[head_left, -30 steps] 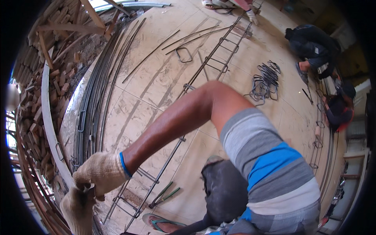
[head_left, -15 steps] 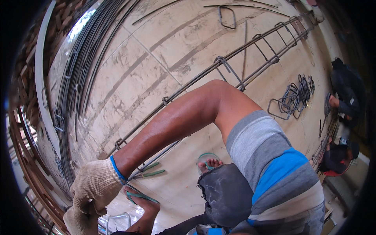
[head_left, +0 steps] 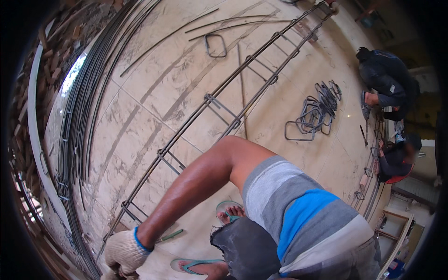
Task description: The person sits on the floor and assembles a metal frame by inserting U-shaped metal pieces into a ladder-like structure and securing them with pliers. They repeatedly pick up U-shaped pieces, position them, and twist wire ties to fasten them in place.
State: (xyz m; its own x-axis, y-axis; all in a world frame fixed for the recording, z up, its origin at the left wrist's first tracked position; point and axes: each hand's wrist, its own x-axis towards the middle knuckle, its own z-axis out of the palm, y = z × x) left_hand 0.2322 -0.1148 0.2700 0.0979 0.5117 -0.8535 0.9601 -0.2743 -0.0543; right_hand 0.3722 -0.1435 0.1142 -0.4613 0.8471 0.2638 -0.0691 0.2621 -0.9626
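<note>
My right hand (head_left: 123, 252), in a white work glove with a blue cuff, reaches down to the near end of the long steel bar cage (head_left: 196, 116) lying across the floor (head_left: 140, 121). Its fingers curl down at the cage end, but I cannot tell whether they grip anything. My left hand is out of sight. A green-handled tool (head_left: 171, 234) lies just beside my wrist. A pile of bent steel loops (head_left: 317, 109) sits well apart, near two crouching people (head_left: 387, 88).
</note>
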